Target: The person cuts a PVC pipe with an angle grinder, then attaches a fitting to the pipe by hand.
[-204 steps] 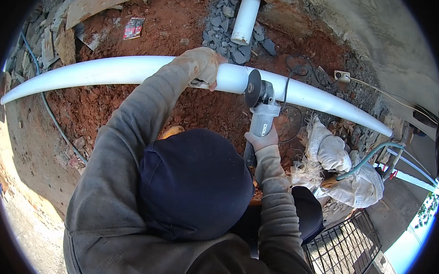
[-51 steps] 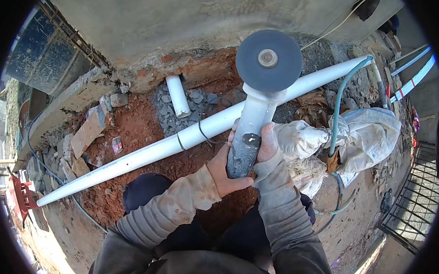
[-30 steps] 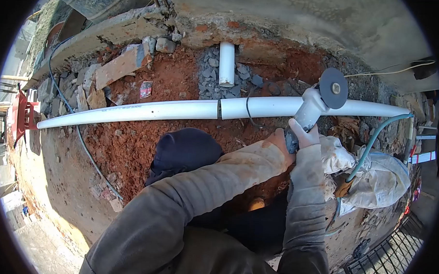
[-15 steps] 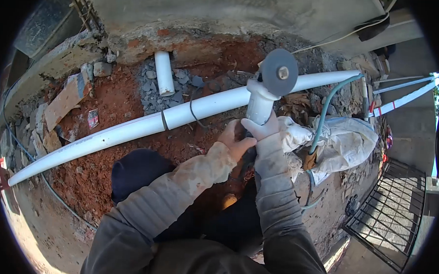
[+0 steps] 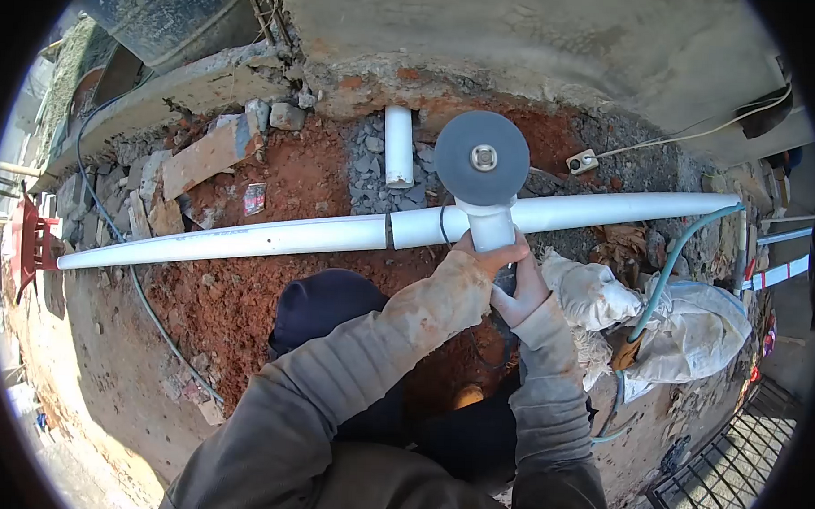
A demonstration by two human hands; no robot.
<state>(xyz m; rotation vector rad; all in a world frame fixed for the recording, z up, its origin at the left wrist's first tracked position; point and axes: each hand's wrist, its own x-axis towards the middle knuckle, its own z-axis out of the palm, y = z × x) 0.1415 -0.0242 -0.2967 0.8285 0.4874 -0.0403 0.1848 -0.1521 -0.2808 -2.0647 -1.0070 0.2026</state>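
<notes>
An angle grinder (image 5: 491, 229) with a white body is held upright in front of me, its round grey disc (image 5: 464, 171) facing me. My left hand (image 5: 490, 259) is closed around the grinder's body just below the disc. Lower down, my right hand (image 5: 525, 294) is closed on the handle end, partly hidden behind the left. Behind the grinder lies a long white pipe (image 5: 291, 236), running across the view, with a dark band around it left of the disc. The disc and body cover part of the pipe.
A short white pipe (image 5: 398, 151) sticks out of the wall base over grey gravel. A white sack (image 5: 696, 341) and a green hose (image 5: 663, 272) lie at right. A socket (image 5: 579, 162) sits near the wall; a metal grate (image 5: 732, 463) is lower right.
The view has shifted left, so the scene appears further right. The grinder's disc has turned to face me more squarely, and my right hand shows lower on the grinder.
</notes>
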